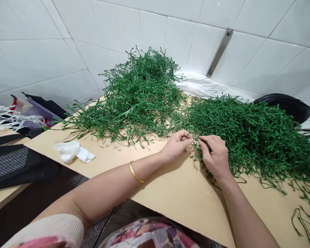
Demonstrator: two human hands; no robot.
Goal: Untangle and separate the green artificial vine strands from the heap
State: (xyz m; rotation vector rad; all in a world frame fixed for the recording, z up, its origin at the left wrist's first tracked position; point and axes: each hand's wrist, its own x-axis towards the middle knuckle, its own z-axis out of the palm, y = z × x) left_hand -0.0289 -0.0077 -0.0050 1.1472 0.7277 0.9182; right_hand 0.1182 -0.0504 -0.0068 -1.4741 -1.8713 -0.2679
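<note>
In the middle of the view my left hand (pixel 179 144) and my right hand (pixel 215 155) face each other, fingertips a short gap apart. Each hand is closed in a pinch on thin green plastic plant stems, though the exact pieces between the fingers are partly hidden. A tall heap of green plastic stems (pixel 144 89) with small forked tips rises behind my left hand. Another long heap of green stems (pixel 237 127) lies behind and to the right of my right hand. Some loose strands hang under my right palm.
Crumpled white tissue (pixel 73 151) lies on the tan tabletop (pixel 170 193) at left. A black case (pixel 284 105) and white plastic sheeting (pixel 198 82) are at the back. Scattered stems (pixel 303 220) lie front right. White netting (pixel 15 117) sits far left; a tiled wall stands behind.
</note>
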